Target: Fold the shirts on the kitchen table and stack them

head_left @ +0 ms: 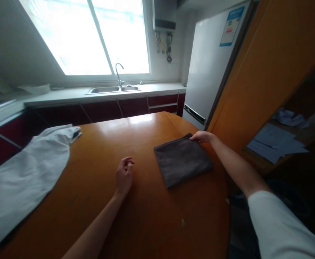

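One folded dark cloth [183, 162], far corner pinched by the right hand [202, 136], left hand [124, 176] well apart, loosely clenched

dark cloth [183, 162] matt and fairly smooth, tabletop [146, 216] glossy smooth wood, white cloth [30, 162] matt, creased, sink [103, 90] shiny metal, fridge door [208, 61] smooth

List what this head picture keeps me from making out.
All in the head view:
Underside of the dark grey, folded rectangular cloth: hidden, facing the glossy brown wooden table.
Rest of the crumpled white fabric: cut off by the left edge.
Print on the blue and white rectangular label: too small.
Outside the bright window: lost in glare.
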